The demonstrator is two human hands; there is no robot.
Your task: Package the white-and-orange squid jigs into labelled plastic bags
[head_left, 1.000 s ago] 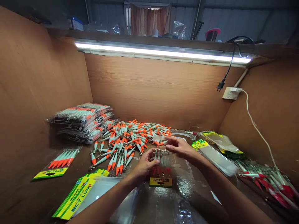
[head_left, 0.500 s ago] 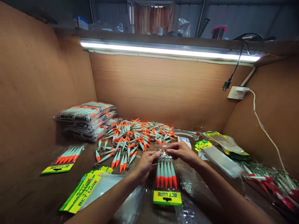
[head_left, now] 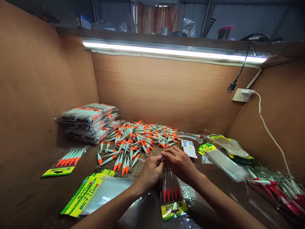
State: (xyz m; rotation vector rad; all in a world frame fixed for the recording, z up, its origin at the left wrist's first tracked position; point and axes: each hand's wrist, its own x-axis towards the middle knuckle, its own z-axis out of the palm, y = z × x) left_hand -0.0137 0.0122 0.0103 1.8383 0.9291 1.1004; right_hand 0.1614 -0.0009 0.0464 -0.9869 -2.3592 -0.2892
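A clear bag of fishing lures (head_left: pixel 172 187) with a yellow header card hangs toward me from between my hands, its card end nearest me. Several white-and-orange lures lie side by side inside. My left hand (head_left: pixel 151 170) pinches the bag's far end from the left. At the same end my right hand (head_left: pixel 178 160) has its fingers curled over the plastic, touching the left fingertips. Both hands hide the lures' hook ends. Just beyond them spreads a pile of loose lures (head_left: pixel 143 136).
Stacked packs of lures (head_left: pixel 90 122) stand at the back left, with a filled bag (head_left: pixel 65 160) in front. Empty header bags (head_left: pixel 92 194) lie near my left arm, more empty bags (head_left: pixel 226 162) to the right. Red-and-white lures (head_left: pixel 278 187) sit far right. A power plug (head_left: pixel 231 86) dangles above.
My right hand has moved over the bag's far end and its fingers have closed in against my left. The bag has shifted slightly toward me and tilted, and its hooks are now covered.
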